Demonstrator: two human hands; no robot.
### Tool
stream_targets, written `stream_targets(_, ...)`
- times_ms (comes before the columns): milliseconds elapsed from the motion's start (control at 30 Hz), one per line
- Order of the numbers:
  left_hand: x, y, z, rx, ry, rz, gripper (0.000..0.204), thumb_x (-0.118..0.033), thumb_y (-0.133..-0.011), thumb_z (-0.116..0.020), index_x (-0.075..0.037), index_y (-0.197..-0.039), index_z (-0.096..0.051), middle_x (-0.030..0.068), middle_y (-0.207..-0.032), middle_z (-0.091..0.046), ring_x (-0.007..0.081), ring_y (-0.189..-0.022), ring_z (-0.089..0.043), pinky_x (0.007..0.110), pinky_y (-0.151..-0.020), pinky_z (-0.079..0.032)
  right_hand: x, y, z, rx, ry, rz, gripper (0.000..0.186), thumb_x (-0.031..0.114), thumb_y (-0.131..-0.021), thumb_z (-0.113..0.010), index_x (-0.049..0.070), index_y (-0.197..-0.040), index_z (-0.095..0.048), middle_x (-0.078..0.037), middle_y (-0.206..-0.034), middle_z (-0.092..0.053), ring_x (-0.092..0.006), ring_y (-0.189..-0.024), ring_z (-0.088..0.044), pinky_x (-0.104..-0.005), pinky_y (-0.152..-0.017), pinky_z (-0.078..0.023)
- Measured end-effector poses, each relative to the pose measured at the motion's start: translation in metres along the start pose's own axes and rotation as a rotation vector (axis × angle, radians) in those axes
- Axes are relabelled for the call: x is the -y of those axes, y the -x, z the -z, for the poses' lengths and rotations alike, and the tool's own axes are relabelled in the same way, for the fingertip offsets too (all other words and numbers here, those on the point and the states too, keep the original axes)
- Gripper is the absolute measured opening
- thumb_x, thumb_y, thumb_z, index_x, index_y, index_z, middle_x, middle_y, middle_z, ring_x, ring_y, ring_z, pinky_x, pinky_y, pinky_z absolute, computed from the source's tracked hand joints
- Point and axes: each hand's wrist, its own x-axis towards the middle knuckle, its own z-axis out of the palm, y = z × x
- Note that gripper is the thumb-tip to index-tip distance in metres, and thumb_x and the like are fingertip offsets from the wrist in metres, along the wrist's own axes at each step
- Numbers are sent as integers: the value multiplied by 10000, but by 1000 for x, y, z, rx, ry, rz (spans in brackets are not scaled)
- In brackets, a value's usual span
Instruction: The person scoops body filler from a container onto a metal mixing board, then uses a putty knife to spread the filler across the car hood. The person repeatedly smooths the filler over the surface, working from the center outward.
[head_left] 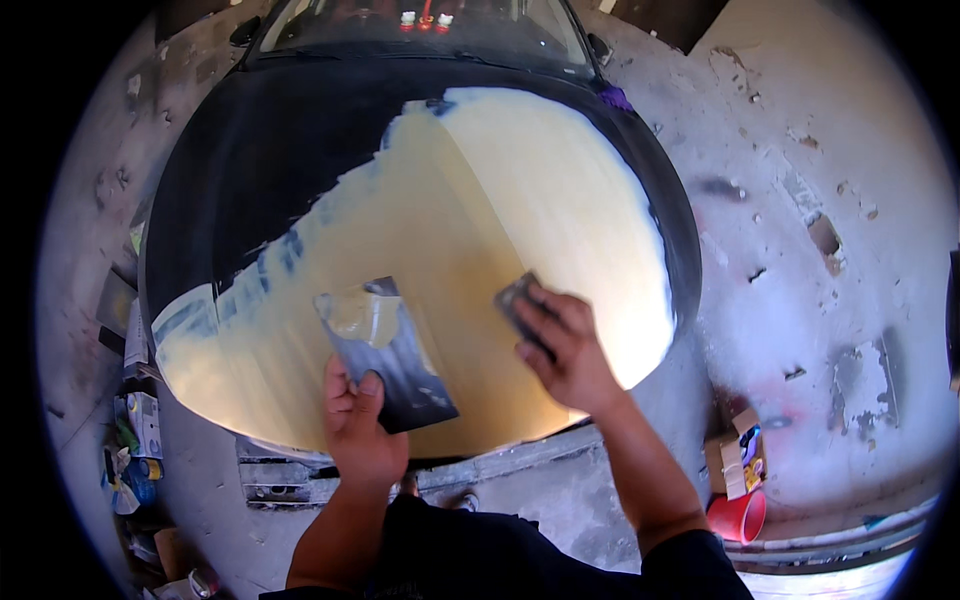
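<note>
A dark car hood (270, 150) spreads out before me, much of it coated in cream-yellow body filler (440, 220). My left hand (362, 415) grips the lower left edge of a flat dark mixing board (400, 370), thumb on top. Pale wet filler lies on the board's far half. In my right hand (568, 345) is a small dark spreader (522, 312), fingers closed round its right side. It is over the middle of the coated hood, right of the board; whether it touches the surface I cannot tell. A bare black area remains visible at the hood's far left.
The car's windshield (420, 30) rises beyond the hood. A purple cloth (616, 98) sits at its far right edge. On the floor at right stand a red bucket (738, 515) and a cardboard box (728, 460). Boxes and clutter (140, 430) line the left.
</note>
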Motion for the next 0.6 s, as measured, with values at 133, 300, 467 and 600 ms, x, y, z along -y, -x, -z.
stream_targets(133, -6, -49, 55, -41, 25, -101, 417, -29, -898, -461, 4, -1305, -375, 101, -1197, -526, 197, -1097, -515, 357, -984, -384, -78, -100, -18, 44, 252, -101, 460, 241, -820, -592, 157, -1266, -522, -102, -1330, -447, -375, -1115, -438, -464, -956, -379)
stream_targets(300, -12, -70, 99, -173, -55, -82, 469, -47, -884, -455, -5, -1334, -330, 105, -1239, -480, 213, -1130, -482, 374, -988, -370, -143, -250, -58, 367, 403, -399, 478, 361, -887, -433, 232, -1348, -424, -6, -1422, -345, -377, -1216, -360, -529, -991, -339)
stream_targets(467, 1, -70, 113, -246, -61, -77, 534, -112, -864, -523, 18, -1332, -302, 145, -1246, -456, 252, -1150, -460, 402, -998, -360, -192, -362, -115, 540, 503, -475, 470, 319, -897, -383, 254, -1362, -407, 8, -1438, -322, -378, -1276, -298, -533, -1020, -302)
stream_targets(600, 2, -62, 128, -159, -128, -94, 552, -96, -866, -470, -8, -1358, -238, 146, -1301, -394, 280, -1206, -410, 441, -1016, -347, -198, -418, -161, 640, 531, -401, 444, 267, -895, -361, 186, -1319, -464, -33, -1376, -419, -320, -1285, -339, -524, -1029, -254)
